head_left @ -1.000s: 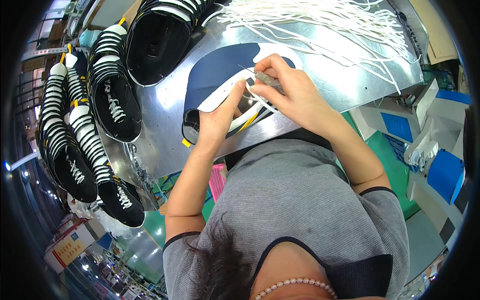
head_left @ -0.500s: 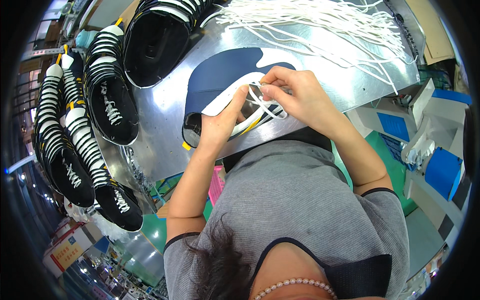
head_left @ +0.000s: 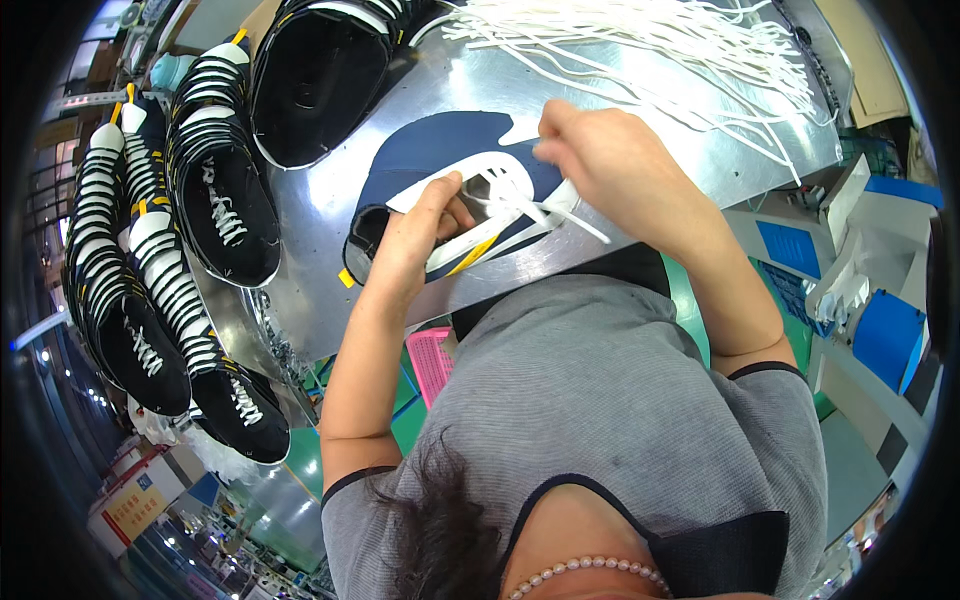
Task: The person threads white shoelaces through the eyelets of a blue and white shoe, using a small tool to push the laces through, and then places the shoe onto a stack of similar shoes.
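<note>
A navy and white shoe upper (head_left: 435, 145) with yellow trim lies on the metal table in front of me. My left hand (head_left: 415, 225) grips it at the white collar edge, thumb on top and fingers tucked inside the opening. A white shoelace (head_left: 585, 225) comes out of the eyelets, and its loose end points right over the upper. My right hand (head_left: 615, 165) is raised above the toe side with its fingers curled and slightly blurred. A white strand runs from the eyelets to beneath this hand; the pinch itself is partly hidden.
A heap of loose white laces (head_left: 640, 60) spreads over the far side of the metal table (head_left: 320, 300). Nested stacks of black, laced shoe uppers (head_left: 225, 200) line the left edge. A pink basket (head_left: 430, 365) is below the table. Blue and grey bins (head_left: 885, 330) stand at right.
My right hand has moved up and right, away from the eyelets. My left hand and the upper have shifted slightly left. The lace end now hangs out to the right.
</note>
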### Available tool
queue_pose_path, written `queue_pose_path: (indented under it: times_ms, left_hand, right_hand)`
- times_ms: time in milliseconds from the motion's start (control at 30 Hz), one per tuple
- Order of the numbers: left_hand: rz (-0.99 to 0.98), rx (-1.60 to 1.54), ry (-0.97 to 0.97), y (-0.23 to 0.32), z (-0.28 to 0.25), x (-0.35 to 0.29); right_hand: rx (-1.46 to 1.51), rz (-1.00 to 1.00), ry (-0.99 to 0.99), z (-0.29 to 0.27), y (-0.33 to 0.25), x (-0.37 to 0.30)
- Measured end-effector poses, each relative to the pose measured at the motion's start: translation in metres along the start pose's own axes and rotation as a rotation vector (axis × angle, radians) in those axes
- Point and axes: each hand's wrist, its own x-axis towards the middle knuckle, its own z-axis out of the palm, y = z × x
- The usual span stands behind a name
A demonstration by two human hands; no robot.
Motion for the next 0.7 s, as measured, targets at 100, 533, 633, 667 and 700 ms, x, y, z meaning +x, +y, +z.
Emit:
queue_pose_path:
  times_ms: [100,533,633,667,700]
  left_hand:
    - [0.059,-0.085,-0.029,0.010,0.007,-0.005]
    - [0.063,-0.174,-0.019,0.011,0.010,0.004]
    - [0.061,-0.283,-0.304,0.015,-0.012,-0.020]
    - [0.177,-0.326,-0.444,0.011,-0.024,-0.030]
    - [0.295,-0.470,-0.374,0.020,-0.027,-0.049]
  right_hand:
    - [0.637,0.017,0.189,0.037,0.017,0.018]
    - [0.426,0.034,0.329,0.076,0.020,0.027]
    - [0.326,0.068,0.341,0.077,0.018,0.033]
    - [0.330,0.080,0.347,0.078,0.019,0.033]
    - [0.344,0.108,0.336,0.079,0.020,0.033]
